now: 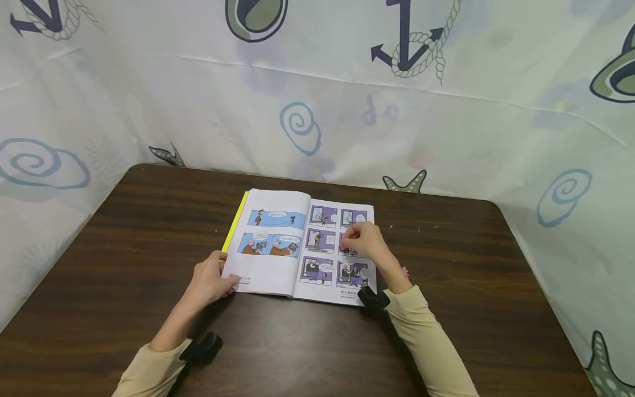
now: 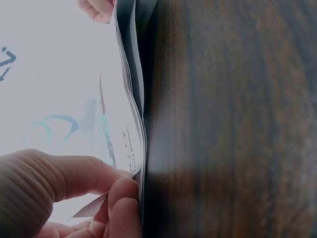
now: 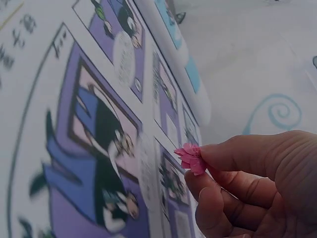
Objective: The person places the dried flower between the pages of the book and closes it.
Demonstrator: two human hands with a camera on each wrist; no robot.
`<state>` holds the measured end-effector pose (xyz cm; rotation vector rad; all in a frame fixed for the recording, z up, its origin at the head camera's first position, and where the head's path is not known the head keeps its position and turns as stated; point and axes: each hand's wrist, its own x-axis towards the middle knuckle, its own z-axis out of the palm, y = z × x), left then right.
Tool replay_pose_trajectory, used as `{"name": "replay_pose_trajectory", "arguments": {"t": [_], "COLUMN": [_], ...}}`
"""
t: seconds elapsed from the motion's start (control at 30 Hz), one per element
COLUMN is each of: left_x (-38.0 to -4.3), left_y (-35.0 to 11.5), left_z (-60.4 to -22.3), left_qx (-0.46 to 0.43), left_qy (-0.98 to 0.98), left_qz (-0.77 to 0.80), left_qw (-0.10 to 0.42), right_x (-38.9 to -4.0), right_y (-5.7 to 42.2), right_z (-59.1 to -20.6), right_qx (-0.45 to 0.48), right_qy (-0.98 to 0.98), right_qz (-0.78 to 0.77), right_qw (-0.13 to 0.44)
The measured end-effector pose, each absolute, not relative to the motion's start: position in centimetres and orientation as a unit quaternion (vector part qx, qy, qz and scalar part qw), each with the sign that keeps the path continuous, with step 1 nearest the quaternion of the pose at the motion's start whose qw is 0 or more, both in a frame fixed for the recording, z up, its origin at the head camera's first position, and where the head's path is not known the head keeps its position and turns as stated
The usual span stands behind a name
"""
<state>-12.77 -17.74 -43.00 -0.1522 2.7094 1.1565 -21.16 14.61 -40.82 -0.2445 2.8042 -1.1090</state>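
An open comic book (image 1: 270,275) lies on the table with its two pages facing up, blue panels on the left page and purple panels on the right. My left hand (image 1: 210,280) holds the book's lower left edge. In the left wrist view its thumb (image 2: 81,173) lies on top of the page and the fingertips curl at the paper's edge. Over the right page, my right hand (image 1: 369,242) pinches a small pink paper-like flower (image 3: 192,159) between thumb and forefinger. The book's yellow cover edge (image 1: 235,220) sticks out along the left side.
The dark wooden table (image 1: 307,347) has rounded far corners. Behind it hangs a white curtain (image 1: 347,138) with anchors, spirals and starfish. Black bands (image 1: 202,348) sit at both wrists, and a pink ornament (image 1: 405,272) shows on the right wrist.
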Motion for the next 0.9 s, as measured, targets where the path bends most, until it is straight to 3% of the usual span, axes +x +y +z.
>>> {"name": "replay_pose_trajectory", "arguments": {"t": [0.9], "left_x": [-12.8], "left_y": [-17.7], "left_z": [-43.1], "left_qx": [-0.053], "left_qy": [0.916], "left_qz": [0.385], "left_qw": [0.095], "right_x": [-21.4], "right_y": [13.3], "right_z": [-41.3], "right_qx": [-0.13], "right_qy": [0.915], "right_qz": [-0.372], "right_qw": [0.091]}}
